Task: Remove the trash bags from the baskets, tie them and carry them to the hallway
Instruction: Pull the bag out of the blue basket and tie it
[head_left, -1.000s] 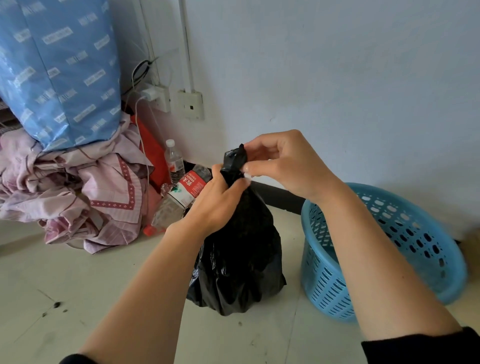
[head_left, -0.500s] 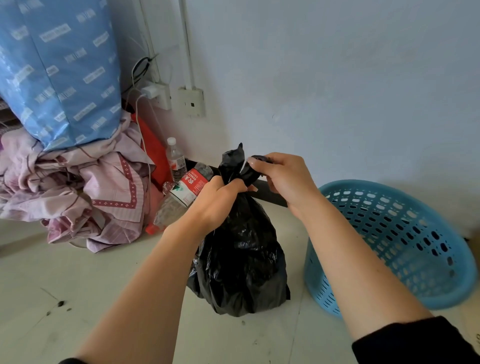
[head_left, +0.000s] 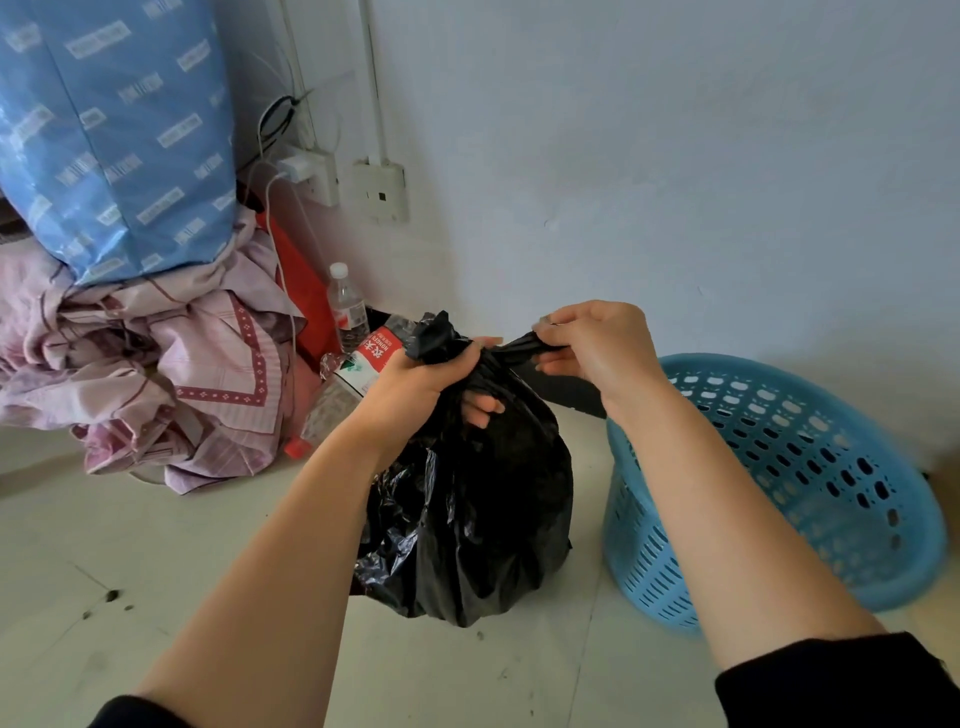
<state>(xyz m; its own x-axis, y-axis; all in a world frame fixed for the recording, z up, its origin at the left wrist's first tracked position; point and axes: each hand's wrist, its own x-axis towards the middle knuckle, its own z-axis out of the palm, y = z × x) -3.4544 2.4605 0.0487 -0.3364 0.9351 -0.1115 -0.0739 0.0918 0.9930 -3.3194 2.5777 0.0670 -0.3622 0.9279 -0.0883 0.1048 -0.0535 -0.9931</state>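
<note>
A full black trash bag (head_left: 483, 499) stands on the pale floor in the middle of the view. My left hand (head_left: 421, 384) grips its gathered neck, with a tuft of plastic sticking up behind the fingers. My right hand (head_left: 597, 348) pinches a twisted strip of the bag's top and holds it stretched out to the right. A light blue perforated basket (head_left: 810, 467) sits just right of the bag, tilted, with no bag visible inside.
Against the wall at left lie plastic bottles (head_left: 347, 306), a red item, a heap of pink cloth (head_left: 156, 374) and a big blue sack (head_left: 114, 135). Wall sockets with a charger cable (head_left: 311, 176) are above them. A white wall is close behind.
My right hand came down from above the bag's neck and moved right, drawing a strip of the bag sideways. My left hand kept its grip on the neck. The basket looks more tilted.
</note>
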